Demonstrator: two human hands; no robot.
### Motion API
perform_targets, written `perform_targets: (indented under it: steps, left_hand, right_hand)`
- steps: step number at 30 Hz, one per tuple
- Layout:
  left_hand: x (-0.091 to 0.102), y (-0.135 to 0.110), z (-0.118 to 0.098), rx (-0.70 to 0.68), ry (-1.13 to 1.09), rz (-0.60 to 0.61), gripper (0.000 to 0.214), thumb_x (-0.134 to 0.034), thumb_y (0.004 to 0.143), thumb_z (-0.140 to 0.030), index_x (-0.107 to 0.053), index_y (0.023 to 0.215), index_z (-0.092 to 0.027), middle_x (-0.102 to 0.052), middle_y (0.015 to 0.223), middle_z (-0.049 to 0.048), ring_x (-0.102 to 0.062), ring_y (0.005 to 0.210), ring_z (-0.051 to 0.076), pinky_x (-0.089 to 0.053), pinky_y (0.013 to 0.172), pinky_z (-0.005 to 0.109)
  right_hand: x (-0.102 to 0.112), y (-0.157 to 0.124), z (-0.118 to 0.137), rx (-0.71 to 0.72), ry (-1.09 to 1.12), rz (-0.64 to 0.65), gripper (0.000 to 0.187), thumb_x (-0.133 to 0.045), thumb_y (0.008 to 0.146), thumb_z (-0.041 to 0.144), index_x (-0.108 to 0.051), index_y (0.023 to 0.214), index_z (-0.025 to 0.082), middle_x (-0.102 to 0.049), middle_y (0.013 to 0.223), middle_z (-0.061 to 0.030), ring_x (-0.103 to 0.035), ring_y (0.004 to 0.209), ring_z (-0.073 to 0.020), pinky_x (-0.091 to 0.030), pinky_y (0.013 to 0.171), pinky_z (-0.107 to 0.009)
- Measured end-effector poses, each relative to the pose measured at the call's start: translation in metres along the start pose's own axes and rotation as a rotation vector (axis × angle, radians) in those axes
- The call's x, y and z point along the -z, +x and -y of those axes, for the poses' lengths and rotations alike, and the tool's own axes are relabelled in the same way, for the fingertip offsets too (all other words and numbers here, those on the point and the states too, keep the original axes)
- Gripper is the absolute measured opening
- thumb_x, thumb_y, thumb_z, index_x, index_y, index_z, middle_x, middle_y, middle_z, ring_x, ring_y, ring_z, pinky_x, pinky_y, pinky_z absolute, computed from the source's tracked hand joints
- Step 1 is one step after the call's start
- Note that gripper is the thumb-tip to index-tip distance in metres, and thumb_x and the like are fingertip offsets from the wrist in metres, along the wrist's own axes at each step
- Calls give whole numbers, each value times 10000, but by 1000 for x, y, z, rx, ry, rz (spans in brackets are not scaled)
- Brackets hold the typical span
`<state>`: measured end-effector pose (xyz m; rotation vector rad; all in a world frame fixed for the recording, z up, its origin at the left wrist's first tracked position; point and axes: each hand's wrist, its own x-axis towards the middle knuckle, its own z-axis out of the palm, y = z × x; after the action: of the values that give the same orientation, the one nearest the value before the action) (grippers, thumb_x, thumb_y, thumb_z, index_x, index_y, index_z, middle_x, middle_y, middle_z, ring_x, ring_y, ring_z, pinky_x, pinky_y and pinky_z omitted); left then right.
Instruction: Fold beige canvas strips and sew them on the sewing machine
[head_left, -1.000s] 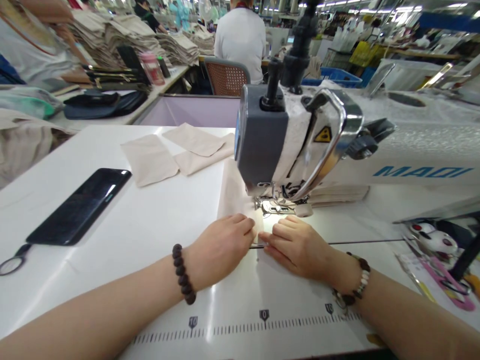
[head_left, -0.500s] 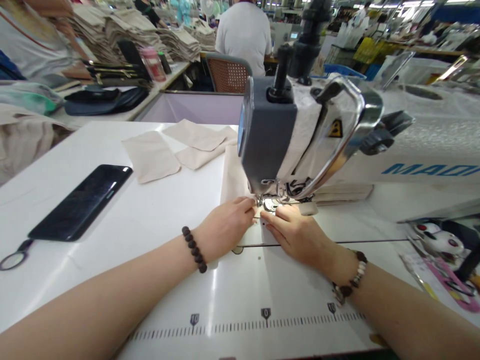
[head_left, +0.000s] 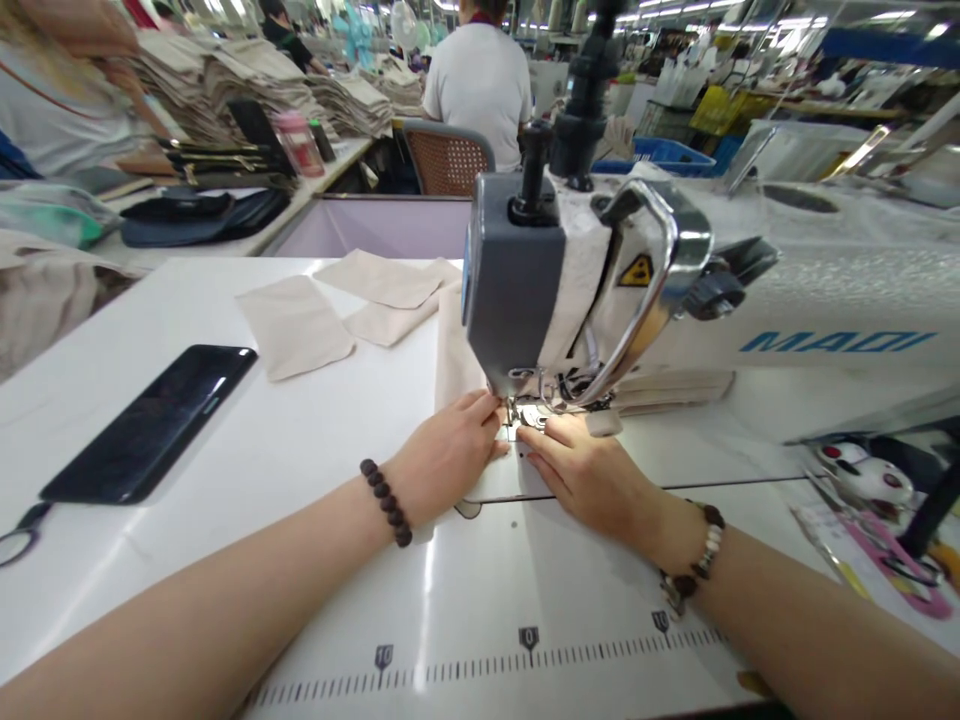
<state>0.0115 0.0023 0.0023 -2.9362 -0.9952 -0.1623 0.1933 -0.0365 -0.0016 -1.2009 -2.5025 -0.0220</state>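
At the sewing machine (head_left: 517, 270), both hands sit close beside the needle and presser foot (head_left: 511, 410). My left hand (head_left: 450, 450), fingers bent and held together, grips the near end of a beige fabric piece (head_left: 456, 350) just left of the foot. That fabric runs back along the left side of the machine head. To the right of the foot, my right hand (head_left: 592, 470) has its fingers closed, tips low at the lit needle plate (head_left: 517, 450). What its fingertips hold, if anything, is too small to make out.
Loose beige pieces (head_left: 296, 325) lie on the white table, left of the machine. A black phone (head_left: 150, 425) rests at far left. Folded fabric (head_left: 667, 390) lies under the machine arm. Scissors (head_left: 911, 570) and small tools are at right. A person (head_left: 480, 90) sits ahead.
The view has shifted slightly, so the machine and table items appear a little lower and further left. Both hands stay beside the presser foot, with little visible movement.
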Motion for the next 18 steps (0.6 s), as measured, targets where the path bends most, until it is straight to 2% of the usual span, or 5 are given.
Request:
perform_targets:
  steps: [5, 8, 11, 14, 18]
  left_hand:
    - [1, 1, -2, 38, 40, -12, 264, -500, 872, -295, -579, 984, -69, -582, 941, 99, -492, 939, 228, -420, 845, 333]
    - [8, -1, -8, 83, 86, 43, 305, -469, 886, -321, -579, 1005, -62, -572, 965, 115, -497, 935, 247, -417, 839, 372]
    - [19, -7, -20, 117, 127, 139, 325, -445, 895, -343, -598, 954, -62, -573, 913, 119, -520, 832, 239, -440, 713, 356]
    - [30, -15, -32, 53, 142, 200, 324, -454, 890, -354, -614, 874, -73, -576, 815, 106, -515, 753, 222, -421, 620, 324]
    - [34, -22, -39, -39, 78, 194, 229, -519, 865, -310, -607, 872, -99, -573, 821, 78, -497, 754, 200, -410, 632, 306]
  right_hand:
    - [1, 0, 1, -8, 13, 16, 256, -359, 898, 169, -593, 994, 129, -580, 782, -81, -510, 730, -181, -361, 638, -269]
    - [0, 0, 0, -5, 0, 9, 258, -353, 896, 164, -589, 994, 131, -577, 775, -78, -504, 716, -176, -348, 615, -264]
    - [-1, -3, -2, 38, 17, -4, 268, -352, 885, 137, -585, 1016, 123, -565, 731, -62, -485, 676, -166, -345, 626, -266]
    - [-2, -6, -6, 80, 37, 3, 274, -374, 866, 114, -586, 1038, 134, -542, 682, -37, -454, 637, -158, -332, 619, -265]
    - [-3, -7, -8, 97, 37, 11, 271, -377, 861, 111, -598, 1015, 142, -523, 672, -35, -435, 636, -155, -316, 606, -260]
